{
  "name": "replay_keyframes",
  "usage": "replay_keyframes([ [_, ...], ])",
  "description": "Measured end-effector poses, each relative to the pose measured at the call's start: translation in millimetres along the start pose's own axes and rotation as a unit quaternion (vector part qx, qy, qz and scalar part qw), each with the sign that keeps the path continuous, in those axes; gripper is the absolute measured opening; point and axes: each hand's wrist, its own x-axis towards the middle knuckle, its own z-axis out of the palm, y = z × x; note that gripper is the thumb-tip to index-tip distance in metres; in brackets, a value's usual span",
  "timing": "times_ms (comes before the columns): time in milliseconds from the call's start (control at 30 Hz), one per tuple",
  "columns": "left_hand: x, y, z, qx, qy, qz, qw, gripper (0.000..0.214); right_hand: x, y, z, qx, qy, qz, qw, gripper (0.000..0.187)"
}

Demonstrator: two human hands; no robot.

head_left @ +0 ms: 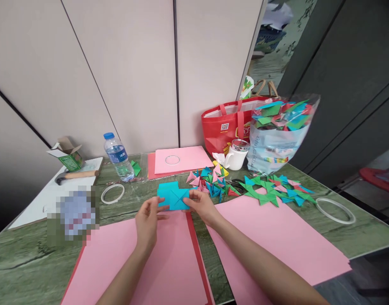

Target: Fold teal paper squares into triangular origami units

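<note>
A folded blue paper piece (173,195) with crossing creases lies on the green table, just beyond a pink sheet (156,262). My left hand (147,221) pinches its near left edge with thumb and fingers closed on the paper. My right hand (201,205) grips its right side, fingers pressed onto the fold. Both forearms reach in from the bottom of the view.
A heap of small folded paper units (210,180) and a green-blue folded chain (270,190) lie right of the blue piece. A white mug (235,156), red bag (226,123), plastic bag of folded pieces (279,131), water bottle (118,156), tape rings (112,193) and more pink sheets (277,237) stand around.
</note>
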Motion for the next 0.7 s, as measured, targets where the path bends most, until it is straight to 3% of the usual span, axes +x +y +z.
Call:
replay_keyframes([
  [100, 1.2, 1.6, -1.7, 0.008, 0.041, 0.042, 0.998, 0.031, -2.4, -4.1, 2.6, 0.002, -0.006, 0.002, 1.000, 0.024],
  [233, -1.8, 4.2, 3.4, -0.008, -0.019, 0.006, 1.000, 0.043, -3.7, -2.7, 6.2, -0.028, -0.015, -0.021, 0.999, 0.028],
  [333, -4.0, 3.1, 6.7, 0.034, -0.067, -0.022, 0.997, 0.032, -3.5, 0.8, 7.5, -0.064, -0.018, -0.034, 0.997, 0.029],
  [467, -5.6, 2.8, 7.4, 0.049, -0.093, -0.024, 0.994, 0.019, -3.8, 1.7, 7.5, -0.092, 0.000, -0.056, 0.994, 0.030],
  [700, -7.1, 11.4, 5.6, 0.130, -0.088, -0.022, 0.987, 0.032, -4.8, -0.9, 4.3, -0.124, 0.016, -0.072, 0.989, 0.023],
])
